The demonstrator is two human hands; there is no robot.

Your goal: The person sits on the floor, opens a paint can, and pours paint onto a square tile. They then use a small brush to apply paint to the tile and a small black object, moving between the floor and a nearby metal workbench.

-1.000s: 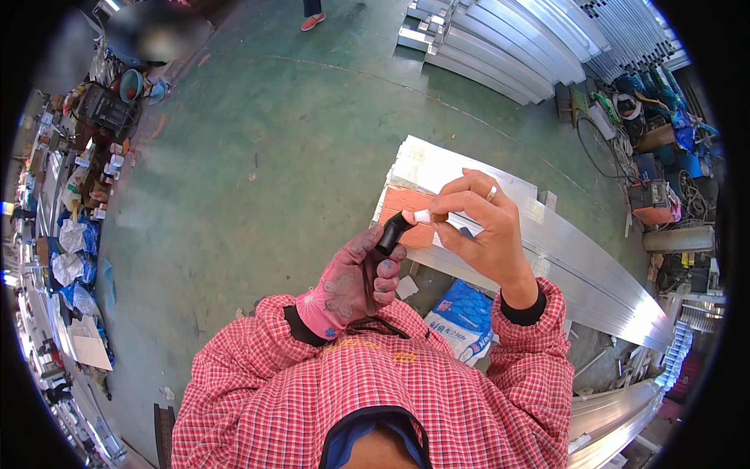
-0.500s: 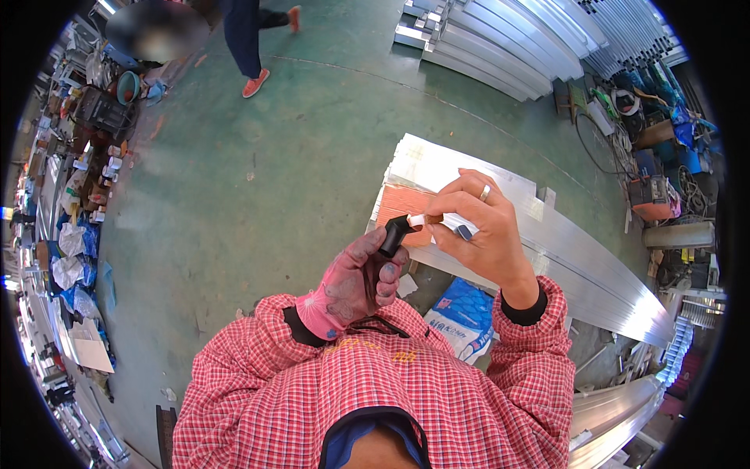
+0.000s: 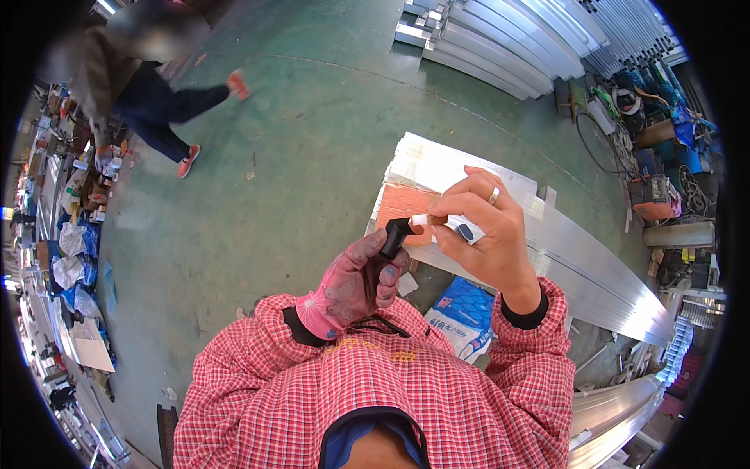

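Note:
My left hand (image 3: pixel 344 291), in a stained pink glove, pinches a black elbow-shaped piece (image 3: pixel 396 239) between thumb and fingers. Bare apart from a ring, my right hand (image 3: pixel 491 233) grips a small white stick-like piece (image 3: pixel 420 220) with a brownish part at the fingertips. The white piece's tip is at the elbow's upper end; whether they touch I cannot tell. A small dark blue object (image 3: pixel 466 232) shows below the right forefinger. Beneath the hands lies an orange-red board (image 3: pixel 400 202) on a stack of silver metal profiles (image 3: pixel 582 270).
A blue and white bag (image 3: pixel 462 313) lies below the stack. More metal profiles (image 3: pixel 492 51) are piled at the far right, near cables and machines (image 3: pixel 652 195). Along the left stand crowded shelves or benches (image 3: pixel 78 258). A person (image 3: pixel 152 102) in red shoes walks at the far left.
My right hand has shifted slightly right, with the white piece drawn a little from the elbow. My left hand has barely moved. The walking person has moved left and nearer.

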